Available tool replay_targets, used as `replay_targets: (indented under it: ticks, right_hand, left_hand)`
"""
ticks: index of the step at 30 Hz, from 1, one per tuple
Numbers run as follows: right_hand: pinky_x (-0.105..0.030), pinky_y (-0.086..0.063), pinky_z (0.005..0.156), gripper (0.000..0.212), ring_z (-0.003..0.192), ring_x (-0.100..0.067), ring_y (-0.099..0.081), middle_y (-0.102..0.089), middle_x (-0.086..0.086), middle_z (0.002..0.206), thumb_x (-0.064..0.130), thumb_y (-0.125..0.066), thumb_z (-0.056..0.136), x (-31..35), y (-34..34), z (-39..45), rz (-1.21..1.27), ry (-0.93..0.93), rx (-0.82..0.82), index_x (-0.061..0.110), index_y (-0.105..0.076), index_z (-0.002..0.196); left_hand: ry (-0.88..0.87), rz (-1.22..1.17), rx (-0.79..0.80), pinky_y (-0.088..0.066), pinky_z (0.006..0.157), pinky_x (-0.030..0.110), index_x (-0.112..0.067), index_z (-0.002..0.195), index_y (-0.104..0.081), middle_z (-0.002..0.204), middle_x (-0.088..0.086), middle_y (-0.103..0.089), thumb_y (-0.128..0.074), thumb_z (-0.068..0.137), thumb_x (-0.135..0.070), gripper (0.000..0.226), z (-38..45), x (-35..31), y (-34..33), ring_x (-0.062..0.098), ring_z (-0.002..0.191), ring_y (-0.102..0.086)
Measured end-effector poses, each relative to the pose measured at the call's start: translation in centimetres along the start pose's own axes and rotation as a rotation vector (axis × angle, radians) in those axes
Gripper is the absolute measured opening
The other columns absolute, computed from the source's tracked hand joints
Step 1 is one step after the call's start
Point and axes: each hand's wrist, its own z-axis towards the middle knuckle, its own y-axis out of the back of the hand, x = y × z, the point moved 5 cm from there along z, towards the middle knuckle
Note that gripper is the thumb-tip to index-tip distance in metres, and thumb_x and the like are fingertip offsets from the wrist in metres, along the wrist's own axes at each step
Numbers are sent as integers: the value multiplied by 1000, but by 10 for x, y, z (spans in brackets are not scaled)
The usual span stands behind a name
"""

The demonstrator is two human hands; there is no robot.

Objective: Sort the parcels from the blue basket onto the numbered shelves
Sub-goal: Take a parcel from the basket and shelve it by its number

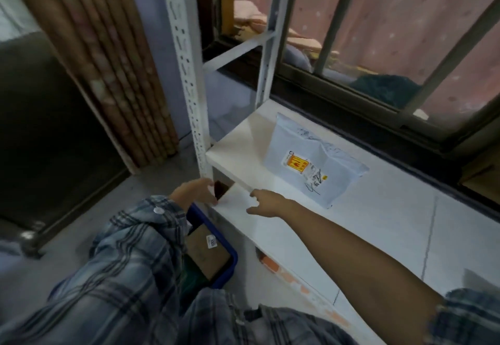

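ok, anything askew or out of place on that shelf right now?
Only mildly. The grey mailer bag lies flat on the shelf but is turned at an angle to the front edge, not squared. Both hands, left hand and right hand, are on a white parcel at the shelf's front edge. No damage shows.

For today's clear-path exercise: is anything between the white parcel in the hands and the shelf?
Nothing visible: the white parcel already meets the front edge of the shelf; the grey mailer lies farther back on top.
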Motion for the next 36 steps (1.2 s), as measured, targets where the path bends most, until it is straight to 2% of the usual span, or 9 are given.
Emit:
replay_targets:
  ticks: [2,5,9,14,19,24,28,33,36]
  right_hand:
    - [-34,-32,109,71,136,-27,-35,-29,-11,153,43,-53,92,8,-14,3,-53,13,85,8,-24,148]
    - [-31,-25,113,76,141,-25,-26,-19,-12,157,45,-50,94,21,-35,6,-173,46,185,5,-16,150]
    - [-32,-33,105,59,132,-28,-39,-36,-14,148,34,-51,95,58,-64,1,-315,141,306,5,-31,143]
    - [-34,-40,99,59,127,-29,-45,-40,-13,144,36,-50,96,113,-106,-3,-458,267,395,9,-29,144]
    - [-40,-38,106,63,130,-31,-41,-33,-16,148,38,-46,97,152,-122,-15,-512,343,381,7,-21,146]
    - [-35,-41,95,74,129,-30,-43,-30,-15,151,34,-49,96,149,-120,-2,-469,270,362,10,-5,151]
    - [-30,-37,77,66,122,-29,-49,-39,-16,143,37,-53,91,159,-116,5,-492,206,283,8,-25,143]
    - [-33,-44,88,72,124,-27,-48,-35,-14,147,39,-52,93,199,-135,-3,-563,224,241,9,-16,148]
    - [-34,-47,89,73,117,-26,-53,-38,-15,146,37,-55,92,225,-156,-4,-536,236,253,9,-18,148]
  left_hand:
    - [133,-45,3,-47,95,38,-17,126,-56,125,3,-58,-70,72,-43,62,5,66,-23,25,113,-56]
    - [309,-196,-101,-52,76,29,-21,114,-62,107,-5,-64,-68,53,-54,71,-59,115,-39,18,97,-63]
    - [437,-274,-92,-44,96,33,-13,135,-44,136,5,-48,-69,82,-32,62,-141,131,-65,26,121,-50]
    - [607,-455,-93,-38,104,33,-11,145,-30,150,6,-32,-67,84,-39,76,-193,160,-120,26,133,-38]
    - [633,-585,-101,-40,104,32,-9,145,-31,149,7,-34,-68,82,-43,81,-205,174,-141,25,132,-41]
    - [561,-646,-140,-39,103,30,-13,146,-29,151,4,-30,-70,81,-36,80,-188,179,-130,23,134,-38]
    - [501,-608,-174,-40,103,30,-17,145,-31,150,1,-33,-71,78,-40,81,-189,192,-115,22,131,-41]
    - [515,-596,-145,-41,102,33,-11,143,-31,147,6,-36,-69,81,-38,78,-211,226,-122,24,127,-43]
    - [529,-644,-110,-40,89,28,-6,139,-36,128,4,-48,-70,81,-34,73,-225,251,-138,20,109,-46]
